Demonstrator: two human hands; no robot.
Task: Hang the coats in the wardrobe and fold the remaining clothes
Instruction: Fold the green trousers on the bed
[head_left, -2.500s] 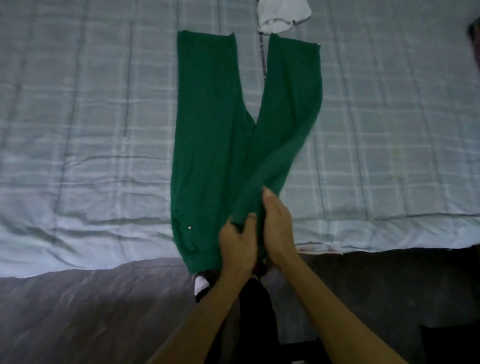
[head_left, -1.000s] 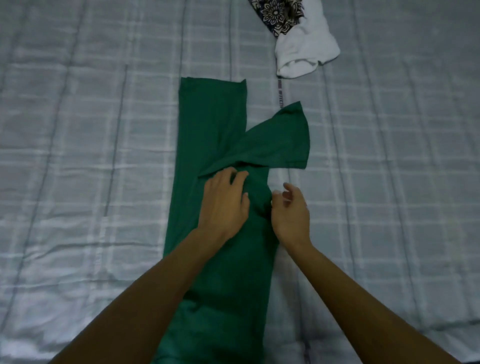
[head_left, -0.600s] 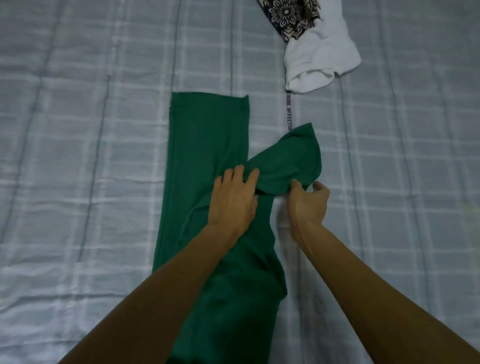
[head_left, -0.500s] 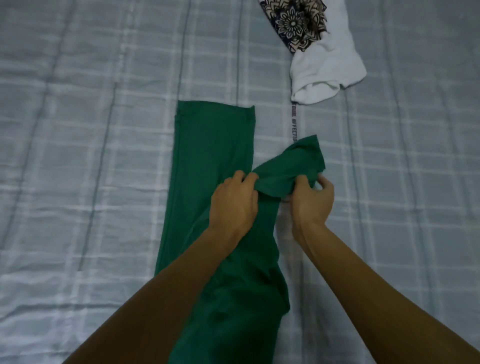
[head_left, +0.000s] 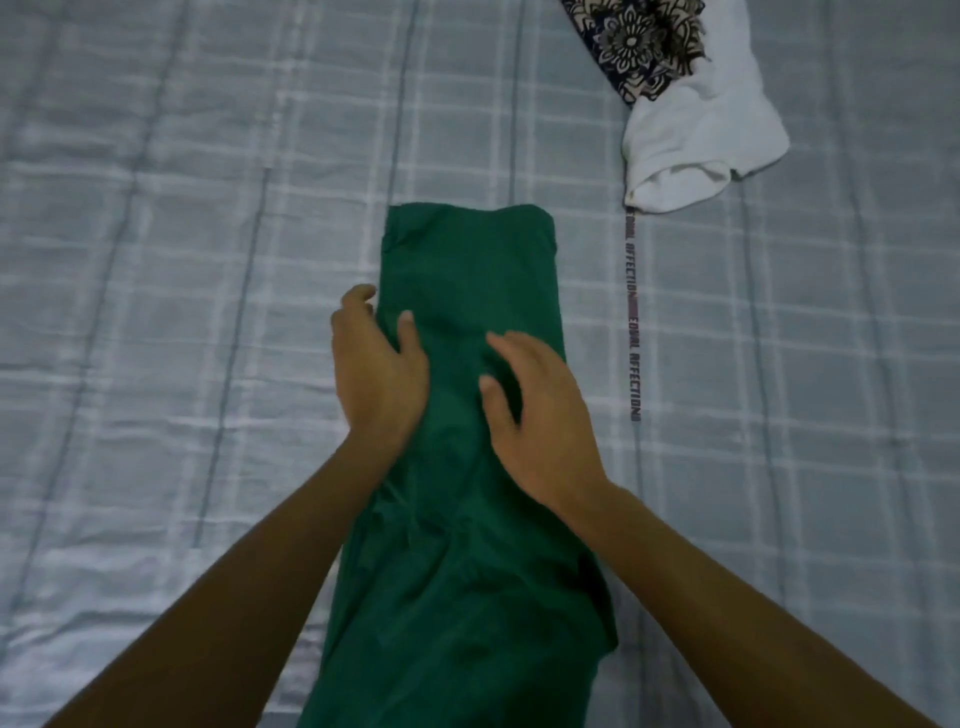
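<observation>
Soft, limp trousers (head_left: 470, 270) lie doubled on the bed (head_left: 182, 249), right hand (head_left: 537, 415) pressing flat, left hand (head_left: 376, 374) at their edge, its grip unclear; probably best pinched at both hem corners.

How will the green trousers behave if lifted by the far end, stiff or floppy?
Probably floppy: the green trousers lie flat and creased, so the stacked legs would likely sag apart. Likely light; the cloth looks thin. Pushed over the bed cover, they would probably bunch up.
</observation>
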